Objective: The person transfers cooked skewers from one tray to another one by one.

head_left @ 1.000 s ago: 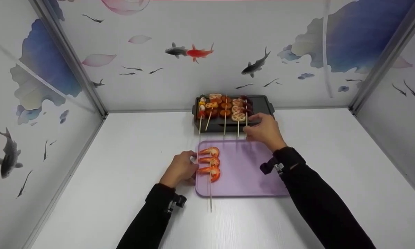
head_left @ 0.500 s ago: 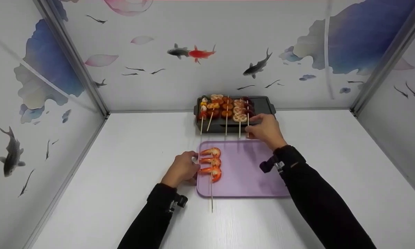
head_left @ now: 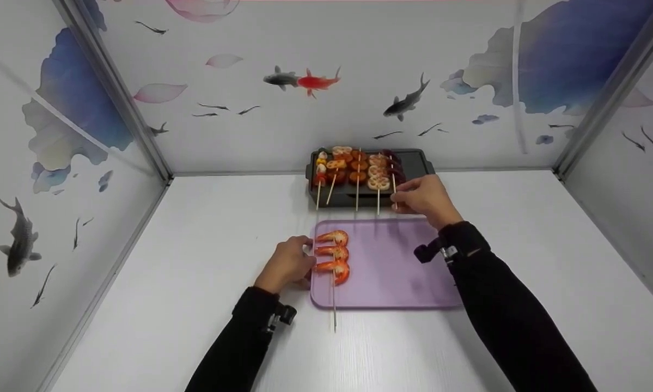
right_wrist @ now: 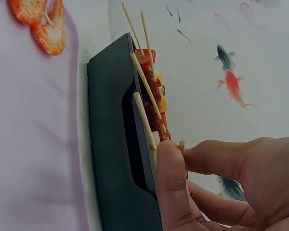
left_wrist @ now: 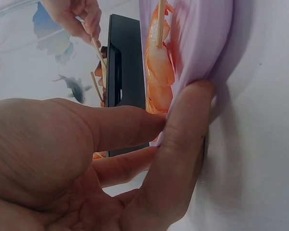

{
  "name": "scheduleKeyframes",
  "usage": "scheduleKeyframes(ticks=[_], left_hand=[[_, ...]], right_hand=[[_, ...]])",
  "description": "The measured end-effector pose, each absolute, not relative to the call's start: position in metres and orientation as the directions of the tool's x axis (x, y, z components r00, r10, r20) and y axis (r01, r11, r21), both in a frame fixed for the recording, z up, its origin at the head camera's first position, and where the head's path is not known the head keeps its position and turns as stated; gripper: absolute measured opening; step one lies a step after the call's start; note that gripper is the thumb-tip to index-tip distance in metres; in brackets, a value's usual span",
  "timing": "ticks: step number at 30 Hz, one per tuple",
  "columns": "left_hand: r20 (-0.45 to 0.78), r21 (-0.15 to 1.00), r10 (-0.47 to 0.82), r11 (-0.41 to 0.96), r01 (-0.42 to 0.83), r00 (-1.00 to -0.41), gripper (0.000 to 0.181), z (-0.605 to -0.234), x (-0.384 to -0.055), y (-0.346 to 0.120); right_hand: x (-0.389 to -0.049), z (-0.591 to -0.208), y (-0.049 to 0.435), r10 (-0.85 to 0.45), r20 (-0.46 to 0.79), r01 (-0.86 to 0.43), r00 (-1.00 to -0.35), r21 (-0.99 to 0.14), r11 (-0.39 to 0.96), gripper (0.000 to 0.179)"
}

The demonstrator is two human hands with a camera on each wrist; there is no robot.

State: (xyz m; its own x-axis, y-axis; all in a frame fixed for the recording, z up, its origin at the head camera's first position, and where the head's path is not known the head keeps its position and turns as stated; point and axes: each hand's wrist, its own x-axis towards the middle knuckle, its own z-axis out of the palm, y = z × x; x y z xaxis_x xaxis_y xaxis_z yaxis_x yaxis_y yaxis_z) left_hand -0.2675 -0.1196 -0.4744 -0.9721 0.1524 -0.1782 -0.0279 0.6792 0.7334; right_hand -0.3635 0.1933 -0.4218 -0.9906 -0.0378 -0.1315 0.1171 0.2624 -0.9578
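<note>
Skewer [head_left: 395,167] of dark-red pieces slants more than before, pinched in your right grip [head_left: 425,198], apparently not clear of the griddle [head_left: 415,163]; your left grip [head_left: 286,264] pinches the lilac tray [head_left: 386,267].

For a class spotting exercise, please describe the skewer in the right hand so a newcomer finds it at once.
Beyond the purple tray, a black grill holds a row of skewers. The rightmost skewer is pinched by the right hand. Dark maroon pieces set it apart from the pale lotus slices beside it.
</note>
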Motion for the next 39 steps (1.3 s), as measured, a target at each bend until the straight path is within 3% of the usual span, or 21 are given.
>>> scheduleKeyframes(ticks=[7,17,28,39], left_hand=[[-0.187,0.729,0.149,0.683,-0.035,-0.971,0.047,-0.474,-0.268,-0.119],[-0.171,0.719,0.154,0.695,-0.016,-0.973,0.047,-0.476,-0.269,-0.120],[-0.177,0.754,0.154,0.656,-0.034,-0.972,0.047,-0.476,-0.267,-0.120],[-0.154,0.700,0.137,0.714,-0.011,-0.978,0.045,-0.473,-0.266,-0.118]], right_hand=[[-0.365,-0.417,0.202,-0.080,-0.226,0.207,-0.971,-0.959,0.195,0.031],[-0.365,-0.420,0.206,-0.085,-0.243,0.226,-0.966,-0.960,0.167,0.038],[-0.365,-0.431,0.203,-0.049,-0.187,0.178,-0.981,-0.973,0.148,0.036],[-0.363,-0.442,0.205,-0.016,-0.131,0.123,-0.991,-0.964,0.234,0.036]])
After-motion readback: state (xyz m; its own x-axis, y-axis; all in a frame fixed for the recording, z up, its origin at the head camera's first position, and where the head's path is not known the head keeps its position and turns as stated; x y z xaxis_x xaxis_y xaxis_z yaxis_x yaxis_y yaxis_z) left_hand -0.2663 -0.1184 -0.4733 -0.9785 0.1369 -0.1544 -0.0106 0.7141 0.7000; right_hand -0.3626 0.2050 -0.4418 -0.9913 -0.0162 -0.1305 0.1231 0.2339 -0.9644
